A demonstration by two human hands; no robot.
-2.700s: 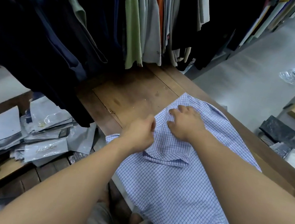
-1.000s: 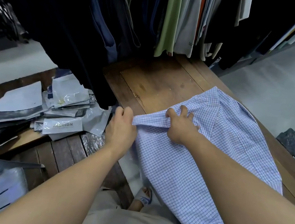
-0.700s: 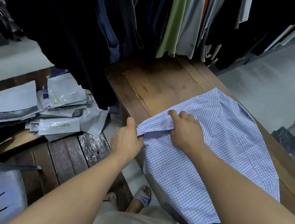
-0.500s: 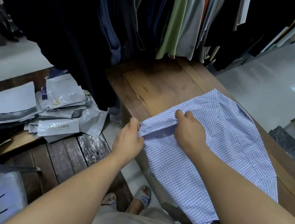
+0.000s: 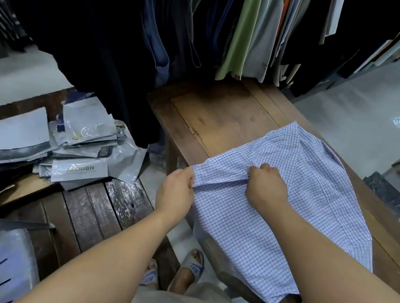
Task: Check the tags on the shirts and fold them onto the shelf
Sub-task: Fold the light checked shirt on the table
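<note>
On table [image 5: 224, 118]: left hand [image 5: 175, 191], right hand [image 5: 266, 186] still pinch shirt [image 5: 303, 191] fold, right fingers now curled.

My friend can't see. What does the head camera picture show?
Two hands, left hand and right hand, pinch a fold in a blue checked shirt lying on a wooden table. Dark clothes hang above, and grey plastic bags are piled to the left.

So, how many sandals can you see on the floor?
2: one sandal beside the table leg, the other sandal left of it, partly hidden by the person's shorts.
</note>
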